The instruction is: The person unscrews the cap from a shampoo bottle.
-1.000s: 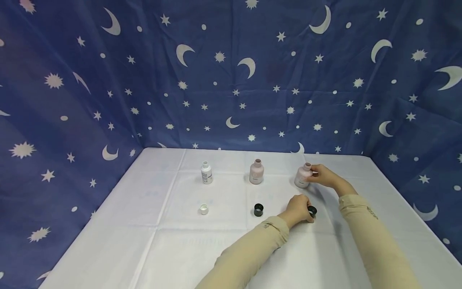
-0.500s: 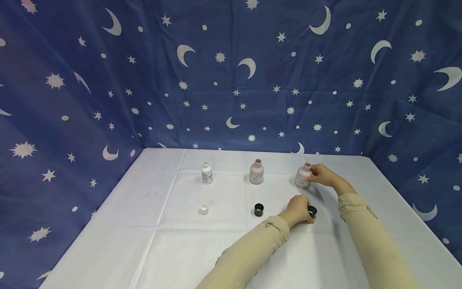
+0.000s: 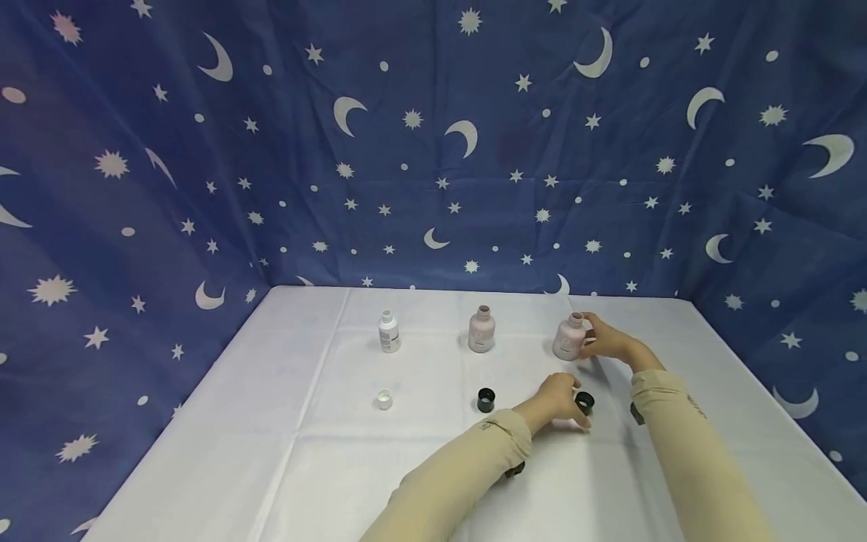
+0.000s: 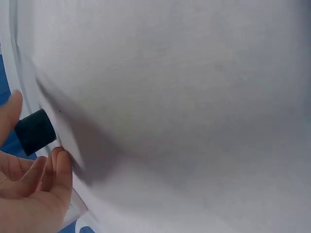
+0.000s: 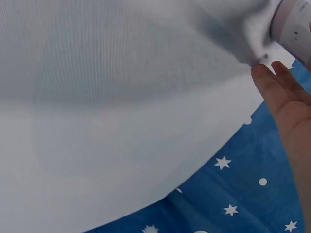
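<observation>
At the right of the table a pink bottle (image 3: 568, 339) stands upright without a cap. My right hand (image 3: 608, 342) is at its right side; in the right wrist view the fingers (image 5: 274, 87) are loosely extended beside the bottle's base (image 5: 294, 34), not wrapped round it. A black cap (image 3: 584, 402) rests on the cloth in front of that bottle, open side up. My left hand (image 3: 558, 397) is just left of the cap, thumb and fingers spread apart. In the left wrist view, the cap (image 4: 36, 132) shows between the thumb and the fingers (image 4: 60, 174), with a gap to the thumb.
Another uncapped pink bottle (image 3: 482, 331) stands mid-table, with a black cap (image 3: 485, 400) in front. Farther left is a white bottle (image 3: 389, 333) and a white cap (image 3: 384, 399). Blue star-patterned fabric (image 3: 433, 150) surrounds the white-covered table (image 3: 352, 482).
My left thumb and fingers have spread and let go of the black cap. My right fingers have loosened from the pink bottle. The head view has tilted up slightly.
</observation>
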Tool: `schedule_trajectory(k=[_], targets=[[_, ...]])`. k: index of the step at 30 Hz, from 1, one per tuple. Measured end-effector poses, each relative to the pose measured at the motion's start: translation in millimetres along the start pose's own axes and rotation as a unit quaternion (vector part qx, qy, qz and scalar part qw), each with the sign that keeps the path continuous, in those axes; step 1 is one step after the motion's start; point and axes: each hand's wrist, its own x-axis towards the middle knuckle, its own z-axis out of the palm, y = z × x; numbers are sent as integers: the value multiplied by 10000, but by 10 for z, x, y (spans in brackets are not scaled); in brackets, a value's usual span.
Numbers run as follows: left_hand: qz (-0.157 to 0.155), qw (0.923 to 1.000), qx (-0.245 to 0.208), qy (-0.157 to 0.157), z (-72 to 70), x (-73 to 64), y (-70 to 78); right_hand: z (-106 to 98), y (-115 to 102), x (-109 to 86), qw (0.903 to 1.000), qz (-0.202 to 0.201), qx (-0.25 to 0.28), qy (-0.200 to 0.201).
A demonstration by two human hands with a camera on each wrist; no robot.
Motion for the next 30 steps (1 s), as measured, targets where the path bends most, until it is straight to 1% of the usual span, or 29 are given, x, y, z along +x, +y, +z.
schedule_trajectory(k=[3,5,8,12,16,18,20,22,25,28,30], targets=[[14,10000,-7,-15,-27,-24,-10,-18,-4,-48,9995,155,-288,-47],[21,10000,84,-38,-54,-37,-28,-35,4,-88,9987,227,-449,-84],[67,9994,314,-116,-109,-74,-79,-60,21,-148,9981,289,-534,-40],[256,9989,287,-255,-241,-149,-172,-82,36,-214,9971,265,-614,352],[467,9980,80,-418,-415,-220,-292,-79,40,-247,9939,151,-849,687],[642,9968,-5,-471,-503,-245,-368,-73,40,-258,9918,146,-981,805],[848,9948,-155,-533,-607,-275,-442,-75,41,-272,9890,132,-1114,965],[1096,9920,-362,-515,-738,-319,-517,-83,38,-292,9857,124,-1203,1170],[1402,9866,-706,-447,-975,-447,-658,-90,30,-325,9819,74,-1265,1405],[1603,9827,-907,-186,-1243,-636,-857,-79,10,-367,9789,-80,-1258,1609],[1668,9815,-933,90,-1426,-782,-1027,-62,-4,-398,9773,-205,-1222,1718]])
